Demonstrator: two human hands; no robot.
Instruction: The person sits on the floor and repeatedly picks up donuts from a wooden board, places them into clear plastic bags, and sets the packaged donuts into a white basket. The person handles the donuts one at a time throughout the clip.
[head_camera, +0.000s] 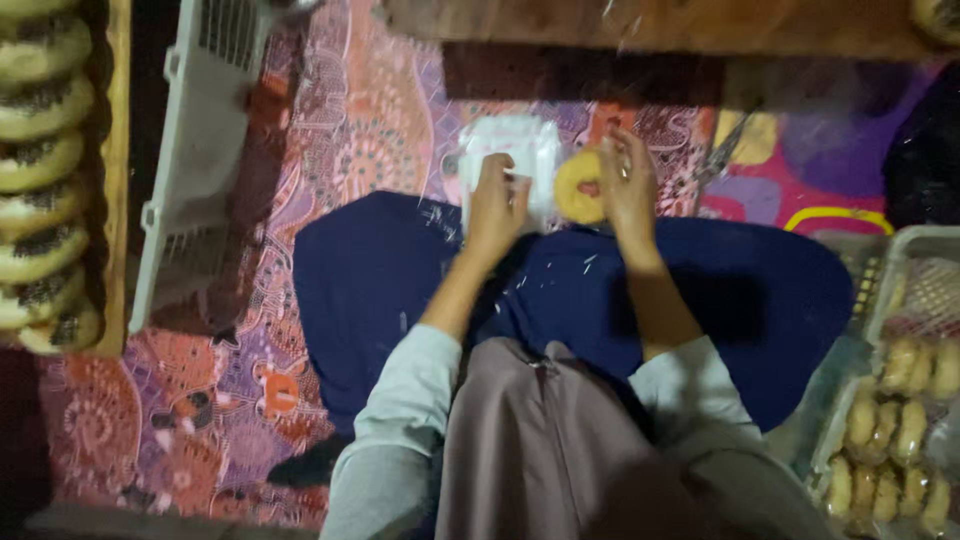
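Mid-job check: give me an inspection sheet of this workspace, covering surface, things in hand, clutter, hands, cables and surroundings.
Surface: patterned purple and red floor mat; the person sits on it, dark blue cloth over the lap.
Job's things: ring-shaped pastry in the right hand; clear plastic container touched by the left hand.
Clutter: white plastic crate at left; scissors on the mat at right.
Hands: both bare, close together over the knees.
Cables: nothing seen.
Surroundings: wooden tray of topped pastries far left; packed pastries in baskets at right; a wooden board at top.
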